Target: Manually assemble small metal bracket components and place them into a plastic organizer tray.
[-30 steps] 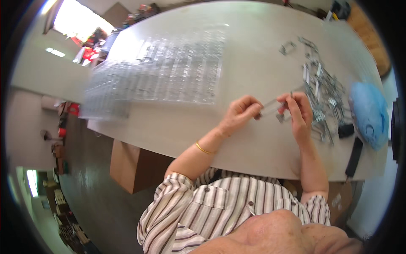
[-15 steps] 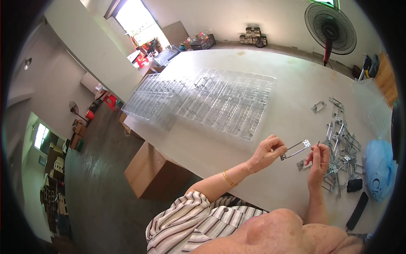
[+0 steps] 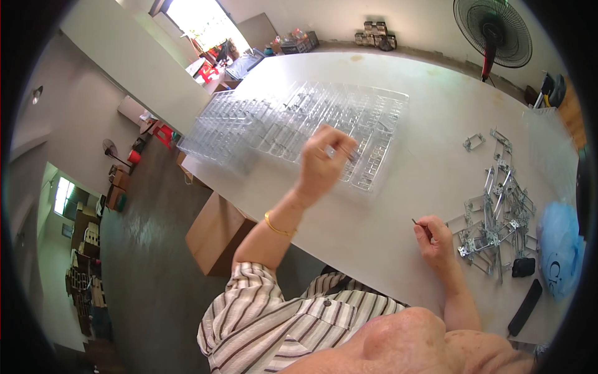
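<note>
My left hand (image 3: pixel 325 161), with a gold bangle on the wrist, is over the near part of a clear plastic compartment tray (image 3: pixel 380 177). Its fingers are closed on a metal bracket, mostly hidden behind them. My right hand (image 3: pixel 436 240) rests lower right above the white table (image 3: pixel 374 243), pinching a thin dark rod (image 3: pixel 415 222) whose tip sticks out past the fingers. Just right of that hand lies a tangled pile of silvery metal brackets (image 3: pixel 498 215). One loose bracket (image 3: pixel 474 142) lies apart, beyond the pile.
A second clear tray (image 3: pixel 218 146) sits at the table's left edge. Along the right are a blue plastic bag (image 3: pixel 557 249), a small black object (image 3: pixel 523 267), a long black strip (image 3: pixel 525 307) and stacked clear plastic (image 3: pixel 551 140). A cardboard box (image 3: pixel 219 235) stands below the left edge.
My left hand has moved left and away from me with the bracket, from beside my right hand to over the tray. My right hand has shifted left and slightly nearer, keeping the rod.
</note>
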### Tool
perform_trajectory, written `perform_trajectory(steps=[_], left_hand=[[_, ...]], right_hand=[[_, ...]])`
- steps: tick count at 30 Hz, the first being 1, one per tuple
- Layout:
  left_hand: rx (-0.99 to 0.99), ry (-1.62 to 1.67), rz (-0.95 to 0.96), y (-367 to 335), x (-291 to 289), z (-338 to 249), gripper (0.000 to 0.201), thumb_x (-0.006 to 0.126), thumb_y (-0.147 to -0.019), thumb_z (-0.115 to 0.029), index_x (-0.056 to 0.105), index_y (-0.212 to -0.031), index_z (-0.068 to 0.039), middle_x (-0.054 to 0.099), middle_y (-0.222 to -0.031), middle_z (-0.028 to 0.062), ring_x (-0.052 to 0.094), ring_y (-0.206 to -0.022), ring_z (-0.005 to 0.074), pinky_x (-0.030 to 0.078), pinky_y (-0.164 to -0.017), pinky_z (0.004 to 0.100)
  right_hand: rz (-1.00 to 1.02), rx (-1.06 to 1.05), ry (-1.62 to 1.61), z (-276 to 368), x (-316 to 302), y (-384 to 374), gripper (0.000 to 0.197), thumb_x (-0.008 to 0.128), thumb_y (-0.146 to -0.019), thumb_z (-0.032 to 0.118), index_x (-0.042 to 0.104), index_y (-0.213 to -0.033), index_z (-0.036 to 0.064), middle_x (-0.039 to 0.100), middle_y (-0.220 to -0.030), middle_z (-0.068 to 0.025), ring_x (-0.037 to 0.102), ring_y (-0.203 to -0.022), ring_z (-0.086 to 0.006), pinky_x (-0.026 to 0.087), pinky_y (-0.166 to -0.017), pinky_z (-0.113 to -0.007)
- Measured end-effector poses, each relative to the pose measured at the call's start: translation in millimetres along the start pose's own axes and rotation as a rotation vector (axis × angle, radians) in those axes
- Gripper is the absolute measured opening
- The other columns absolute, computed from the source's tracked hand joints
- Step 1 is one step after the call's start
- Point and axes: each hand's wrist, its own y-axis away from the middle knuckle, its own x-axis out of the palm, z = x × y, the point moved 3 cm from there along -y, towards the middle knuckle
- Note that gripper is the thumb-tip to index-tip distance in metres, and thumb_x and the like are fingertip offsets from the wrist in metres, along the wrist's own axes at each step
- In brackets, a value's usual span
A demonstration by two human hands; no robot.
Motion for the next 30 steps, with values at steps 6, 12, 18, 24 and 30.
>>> perform_trajectory(steps=[6, 12, 18, 24, 30], left_hand=[[-0.045, -0.238, -0.198, -43.0, -65.6, 66.4, 0.014, 0.074, -0.088, -0.009, 0.069, -0.080, 0.001, 0.062, -0.075, 0.0048, 0.054, -0.068, 0.0122, 0.045, -0.063, 0.0283], [-0.171, -0.373, -0.294, -76.4, -98.6, 116.9, 0.022, 0.075, -0.088, -0.016, 0.069, -0.078, 0.002, 0.063, -0.073, 0.0074, 0.056, -0.064, 0.0145, 0.046, -0.061, 0.0308], [-0.218, -0.510, -0.176, -104.2, -68.4, 178.4, 0.021, 0.074, -0.084, -0.022, 0.071, -0.077, -0.002, 0.066, -0.077, 0.0114, 0.063, -0.070, 0.0242, 0.051, -0.069, 0.0371], [-0.318, -0.651, -0.060, -112.4, -47.1, 237.4, 0.024, 0.067, -0.085, -0.028, 0.071, -0.078, -0.006, 0.069, -0.087, 0.0133, 0.066, -0.083, 0.0333, 0.049, -0.086, 0.0455], [-0.298, -0.732, -0.012, -114.2, -31.1, 252.3, 0.026, 0.070, -0.084, -0.031, 0.073, -0.082, -0.005, 0.070, -0.090, 0.0142, 0.068, -0.085, 0.0301, 0.052, -0.082, 0.0414]], right_hand=[[0.069, -0.057, 0.114, -2.6, -3.2, -3.3, 0.012, 0.070, -0.087, 0.000, 0.061, -0.094, 0.0040, 0.062, -0.079, -0.0105, 0.061, -0.060, -0.0203, 0.048, -0.055, -0.032], [0.077, -0.016, 0.147, -11.1, -4.8, -2.6, 0.011, 0.070, -0.086, -0.001, 0.061, -0.092, 0.0043, 0.062, -0.079, -0.0108, 0.060, -0.059, -0.0208, 0.048, -0.055, -0.031], [0.028, 0.032, 0.127, -17.2, -4.6, -1.4, 0.007, 0.068, -0.090, 0.002, 0.061, -0.090, 0.0039, 0.055, -0.071, -0.0046, 0.048, -0.057, -0.0112, 0.040, -0.051, -0.027], [0.009, 0.083, 0.120, -18.4, -2.2, -1.9, 0.006, 0.069, -0.090, 0.003, 0.062, -0.089, 0.0040, 0.056, -0.071, -0.0053, 0.050, -0.058, -0.0117, 0.041, -0.052, -0.028], [0.029, 0.113, 0.126, -19.9, -5.7, -2.9, 0.006, 0.069, -0.090, 0.004, 0.062, -0.090, 0.0038, 0.056, -0.070, -0.0054, 0.050, -0.057, -0.0123, 0.041, -0.052, -0.028]])
